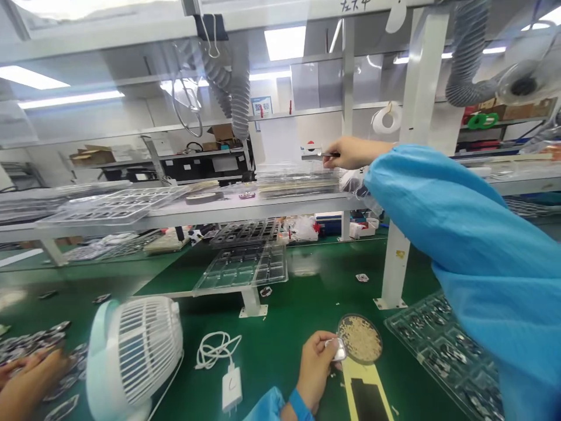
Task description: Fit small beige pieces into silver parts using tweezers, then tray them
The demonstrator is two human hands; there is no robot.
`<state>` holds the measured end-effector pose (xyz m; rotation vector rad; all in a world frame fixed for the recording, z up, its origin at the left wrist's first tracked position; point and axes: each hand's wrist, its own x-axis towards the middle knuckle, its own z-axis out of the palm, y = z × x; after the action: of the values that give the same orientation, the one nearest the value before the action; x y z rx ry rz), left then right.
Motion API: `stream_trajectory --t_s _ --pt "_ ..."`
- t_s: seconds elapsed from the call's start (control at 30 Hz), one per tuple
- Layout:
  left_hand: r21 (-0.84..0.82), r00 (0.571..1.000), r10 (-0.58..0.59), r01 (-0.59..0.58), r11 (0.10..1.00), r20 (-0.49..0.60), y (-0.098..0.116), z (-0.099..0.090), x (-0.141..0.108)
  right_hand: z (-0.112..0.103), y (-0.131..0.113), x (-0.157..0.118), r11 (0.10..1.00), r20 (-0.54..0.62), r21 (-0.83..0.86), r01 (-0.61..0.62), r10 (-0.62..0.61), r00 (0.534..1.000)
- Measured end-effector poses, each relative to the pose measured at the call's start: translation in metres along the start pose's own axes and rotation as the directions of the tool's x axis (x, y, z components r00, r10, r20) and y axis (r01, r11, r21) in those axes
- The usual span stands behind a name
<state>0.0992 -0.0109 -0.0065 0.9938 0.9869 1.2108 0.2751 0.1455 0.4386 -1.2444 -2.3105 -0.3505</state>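
My left hand (314, 365) is closed on a small rounded-square part (338, 349) with a shiny white face, pinched between thumb and fingers. It is just left of a round dish (360, 339) full of tiny pale pieces. Below the dish lies a yellow strip (372, 383) with a dark patch. Stretched forward in a blue sleeve, my right hand (344, 153) is up at the shelf, above a stack of clear plastic trays (298, 178). Its fingers are closed on thin tweezers (328, 155), pointing left; their tips are hard to make out.
A white fan (140, 351) stands at left, near a charger with cable (231, 386). Beyond it, a co-worker's hand (35, 377) is over a pile of small parts. At right lies a compartment tray (442, 345) of parts. A white post (394, 269) supports the shelf.
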Motion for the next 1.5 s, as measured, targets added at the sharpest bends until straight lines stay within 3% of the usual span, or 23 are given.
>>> stream_trajectory --t_s 0.1,0.17,0.23,0.27,0.33,0.4,0.47,0.5,0.57,0.6,0.63,0.7,0.8,1.0,1.2,1.33,1.4,1.5 --pt "0.035 1.000 -0.020 0.020 0.999 0.011 -0.001 -0.002 0.003 -0.006 -0.015 -0.008 0.991 -0.016 -0.129 -0.033 0.031 0.999" --pt "0.053 0.999 -0.028 0.027 0.998 0.021 0.001 -0.002 0.002 -0.013 -0.032 -0.029 0.977 -0.119 -0.212 -0.039 0.014 0.993" --pt "0.067 0.999 -0.037 0.035 0.997 0.039 0.003 -0.002 0.000 -0.017 -0.048 -0.066 0.967 -0.245 -0.253 0.021 -0.085 0.966" --pt "0.072 0.998 -0.041 0.037 0.997 0.049 0.004 -0.002 -0.001 -0.015 -0.053 -0.089 0.966 -0.260 -0.258 0.014 -0.083 0.962" --pt "0.073 0.995 -0.064 0.058 0.996 0.074 0.006 -0.001 -0.003 0.001 -0.056 -0.145 0.973 -0.249 -0.188 0.135 -0.180 0.951" --pt "0.086 0.990 -0.099 0.091 0.992 0.103 0.007 0.000 -0.005 0.037 -0.043 -0.210 0.993 -0.048 0.008 0.119 -0.118 0.992" --pt "0.112 0.982 -0.137 0.122 0.986 0.133 0.007 0.002 -0.008 0.089 -0.014 -0.276 0.993 0.151 0.078 -0.091 0.078 0.985" --pt "0.129 0.977 -0.153 0.135 0.982 0.146 0.007 0.003 -0.009 0.117 0.004 -0.306 0.975 0.206 0.058 -0.215 0.199 0.958" --pt "0.155 0.971 -0.173 0.148 0.977 0.165 0.006 0.006 -0.011 0.172 0.044 -0.353 0.893 0.254 -0.032 -0.449 0.442 0.860" --pt "0.166 0.968 -0.179 0.150 0.975 0.176 0.005 0.008 -0.012 0.195 0.063 -0.369 0.837 0.240 -0.079 -0.542 0.544 0.804" --pt "0.171 0.965 -0.185 0.154 0.973 0.188 0.005 0.009 -0.012 0.214 0.079 -0.381 0.819 0.246 -0.100 -0.566 0.571 0.783" --pt "0.167 0.956 -0.202 0.169 0.971 0.212 0.004 0.011 -0.010 0.240 0.103 -0.392 0.810 0.279 -0.117 -0.574 0.581 0.764" --pt "0.163 0.944 -0.236 0.202 0.966 0.229 0.003 0.012 -0.008 0.254 0.122 -0.392 0.831 0.354 -0.106 -0.547 0.545 0.760" --pt "0.171 0.942 -0.276 0.245 0.954 0.192 0.003 0.011 -0.006 0.254 0.129 -0.387 0.860 0.408 -0.075 -0.505 0.489 0.771" --pt "0.054 0.943 -0.244 0.238 0.970 0.225 0.000 0.008 -0.004 0.248 0.124 -0.379 0.866 0.418 -0.117 -0.486 0.487 0.767" --pt "0.054 0.945 -0.239 0.233 0.971 0.222 0.002 0.008 -0.003 0.232 0.090 -0.358 0.873 0.319 -0.071 -0.482 0.478 0.818" --pt "0.075 0.941 -0.243 0.232 0.970 0.234 0.002 0.009 -0.005 0.225 0.058 -0.345 0.878 0.293 0.156 -0.453 0.396 0.870" --pt "0.095 0.927 -0.252 0.234 0.968 0.279 0.001 0.011 -0.009 0.227 0.004 -0.332 0.765 0.345 0.552 -0.331 0.152 0.926"
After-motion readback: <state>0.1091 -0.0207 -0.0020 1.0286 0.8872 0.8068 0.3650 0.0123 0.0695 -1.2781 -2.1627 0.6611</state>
